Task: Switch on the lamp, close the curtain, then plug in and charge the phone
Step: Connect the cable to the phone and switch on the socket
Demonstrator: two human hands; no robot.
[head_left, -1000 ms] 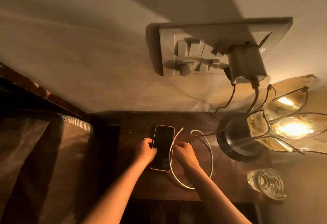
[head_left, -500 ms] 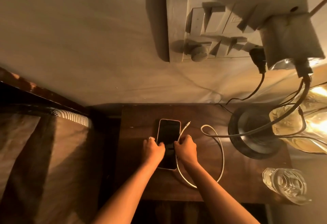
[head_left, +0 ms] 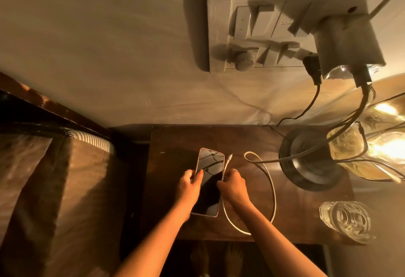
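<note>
A dark-screened smartphone in a pale pink case (head_left: 209,180) was on the dark wooden bedside table (head_left: 175,145), its far end tipped up, gripped along its left edge by the left hand (head_left: 188,185), whose thumb lay across the glass. The right hand (head_left: 233,185) was curled around a white charging cable (head_left: 271,189) just beside the phone's right edge, the free connector end pointing away, not yet plugged in. The cable looped across the table toward the round dark base of a lit glass-petal lamp (head_left: 311,167). A clear cut-glass tumbler (head_left: 347,221) stood near the table's right front corner. A white switch panel (head_left: 263,35) was on the wall above.
</note>
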